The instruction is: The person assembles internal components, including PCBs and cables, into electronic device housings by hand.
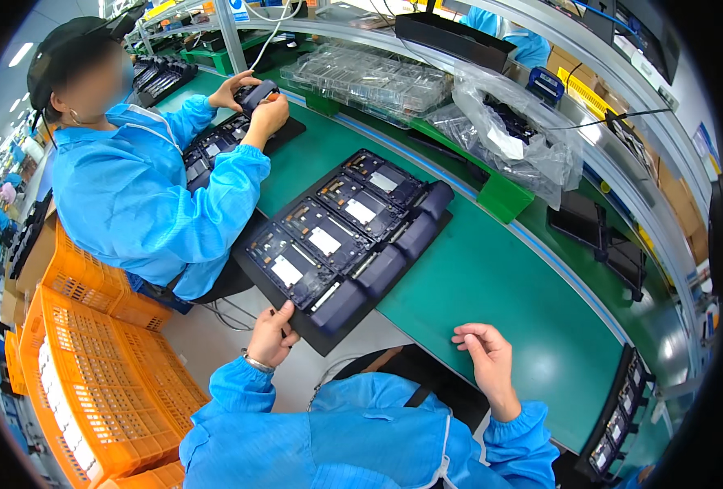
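Note:
My left hand [271, 337] pinches the near left edge of a flat black board [323, 345], thumb on top. Several dark device housings [326, 242] lie side by side in a row on that board, their insides facing up, each with a pale rectangular label and a thick rounded end. Over the bench to the right, my right hand [489, 363] is held with loosely curled fingers, a gap by the thumb, and nothing visible in it. A co-worker's hands [265, 118] hold a dark housing at the far left, above another board of housings [215, 147].
Green benchtop [533, 326] runs under the board. Behind it stand clear plastic boxes [370, 77], a clear bag [516, 138] and a green bin [504, 200]. Another row of housings [618, 416] sits at the right end. Orange crates [117, 367] stand at my left, near the co-worker [145, 196].

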A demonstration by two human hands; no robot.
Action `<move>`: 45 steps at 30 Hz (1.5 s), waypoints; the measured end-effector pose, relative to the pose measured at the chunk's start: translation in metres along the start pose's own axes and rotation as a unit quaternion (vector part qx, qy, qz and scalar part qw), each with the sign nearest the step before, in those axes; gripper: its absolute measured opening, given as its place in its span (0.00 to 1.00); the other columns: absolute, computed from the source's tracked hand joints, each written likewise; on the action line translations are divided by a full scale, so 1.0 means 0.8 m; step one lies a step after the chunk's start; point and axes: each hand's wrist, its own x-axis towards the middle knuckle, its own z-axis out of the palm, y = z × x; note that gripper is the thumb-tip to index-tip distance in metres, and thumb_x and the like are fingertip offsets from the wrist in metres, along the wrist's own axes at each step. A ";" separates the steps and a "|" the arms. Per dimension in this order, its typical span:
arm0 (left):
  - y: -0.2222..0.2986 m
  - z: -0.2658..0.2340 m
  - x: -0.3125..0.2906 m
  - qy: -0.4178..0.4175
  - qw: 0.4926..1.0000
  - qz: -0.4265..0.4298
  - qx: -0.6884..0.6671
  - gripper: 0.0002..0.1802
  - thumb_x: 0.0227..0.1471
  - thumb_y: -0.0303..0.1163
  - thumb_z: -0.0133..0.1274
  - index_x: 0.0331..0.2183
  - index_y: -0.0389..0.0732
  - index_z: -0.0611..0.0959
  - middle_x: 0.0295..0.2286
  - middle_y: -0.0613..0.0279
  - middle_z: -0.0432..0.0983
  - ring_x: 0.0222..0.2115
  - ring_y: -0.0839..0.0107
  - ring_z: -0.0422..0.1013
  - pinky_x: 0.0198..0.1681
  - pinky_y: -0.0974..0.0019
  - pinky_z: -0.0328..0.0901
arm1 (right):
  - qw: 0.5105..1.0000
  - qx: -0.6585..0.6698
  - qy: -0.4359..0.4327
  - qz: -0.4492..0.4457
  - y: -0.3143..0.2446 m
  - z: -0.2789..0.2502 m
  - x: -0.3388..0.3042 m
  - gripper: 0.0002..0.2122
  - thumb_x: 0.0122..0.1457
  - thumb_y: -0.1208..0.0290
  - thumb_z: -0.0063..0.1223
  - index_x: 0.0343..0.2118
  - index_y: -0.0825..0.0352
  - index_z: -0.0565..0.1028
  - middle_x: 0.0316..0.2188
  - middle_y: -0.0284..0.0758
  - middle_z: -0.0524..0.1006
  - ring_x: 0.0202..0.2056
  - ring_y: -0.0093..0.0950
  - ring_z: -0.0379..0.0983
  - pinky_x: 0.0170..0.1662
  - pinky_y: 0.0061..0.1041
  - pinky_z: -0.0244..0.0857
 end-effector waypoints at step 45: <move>-0.036 0.335 -0.008 -0.444 0.852 -0.264 0.088 0.45 0.48 0.68 0.27 0.46 0.33 0.66 0.37 0.57 0.71 0.28 0.77 0.63 0.19 0.79 0.53 | 0.843 -0.425 0.320 -0.077 -0.032 -0.162 -0.133 0.16 0.53 0.78 0.49 0.46 0.70 0.68 0.34 0.36 0.75 0.35 0.25 0.73 0.37 0.22 0.68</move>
